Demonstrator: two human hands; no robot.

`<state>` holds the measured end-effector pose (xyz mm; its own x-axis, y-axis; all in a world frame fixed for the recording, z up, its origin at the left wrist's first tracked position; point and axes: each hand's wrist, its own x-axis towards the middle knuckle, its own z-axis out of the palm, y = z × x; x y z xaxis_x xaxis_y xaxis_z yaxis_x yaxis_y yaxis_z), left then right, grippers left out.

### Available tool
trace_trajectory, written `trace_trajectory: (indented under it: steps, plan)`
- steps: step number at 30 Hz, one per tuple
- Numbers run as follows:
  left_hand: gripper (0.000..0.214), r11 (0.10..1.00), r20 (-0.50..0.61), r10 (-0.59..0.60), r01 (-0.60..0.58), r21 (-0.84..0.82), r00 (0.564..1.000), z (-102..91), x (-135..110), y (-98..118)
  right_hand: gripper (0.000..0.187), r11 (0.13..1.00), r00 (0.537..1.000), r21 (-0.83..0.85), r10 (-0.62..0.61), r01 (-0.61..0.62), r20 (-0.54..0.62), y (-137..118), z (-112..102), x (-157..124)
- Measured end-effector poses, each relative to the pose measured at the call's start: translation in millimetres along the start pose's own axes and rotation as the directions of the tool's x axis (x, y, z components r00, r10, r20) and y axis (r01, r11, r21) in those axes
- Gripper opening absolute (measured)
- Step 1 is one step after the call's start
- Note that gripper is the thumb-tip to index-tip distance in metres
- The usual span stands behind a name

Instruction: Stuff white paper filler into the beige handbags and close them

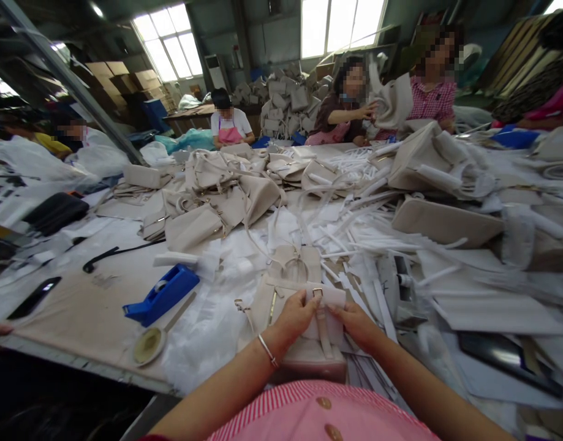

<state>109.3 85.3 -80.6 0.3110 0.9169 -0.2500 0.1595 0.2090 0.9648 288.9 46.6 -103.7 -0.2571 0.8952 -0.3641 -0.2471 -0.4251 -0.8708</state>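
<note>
A beige bag [272,294] with gold buckles and a zip lies in front of me at the table's near edge. My left hand [293,315] is closed on a bag strap [323,334], its fingertips just beside a gold buckle [317,293]. A piece of white wrapping sheet [334,296] lies around the strap by the buckle. My right hand [357,324] pinches this sheet at its right edge, close to the left fingertips. The fingers' undersides are hidden.
A blue tape dispenser [164,294] and a round tape roll [149,346] lie to the left. Beige bags [207,214] are heaped behind. White paper strips [355,226] and a grey metal device [397,288] are on the right. Several co-workers sit or stand across the table.
</note>
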Motion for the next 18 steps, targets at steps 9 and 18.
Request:
trace_trajectory:
  steps: [9, 18]
  plan:
    - [0.04, 0.989, -0.047, -0.101, 0.095, -0.113, 0.994, -4.2, -11, -6, 0.06, 0.998, 1.0, -0.06, 0.026, -0.025, 0.009, 14, -4, 2]
    - [0.027, 0.993, -0.181, -0.106, 0.115, 0.039, 0.978, 4.4, 2, -13, 0.058, 0.99, 0.999, -0.132, 0.036, -0.04, -0.036, 13, 0, 5]
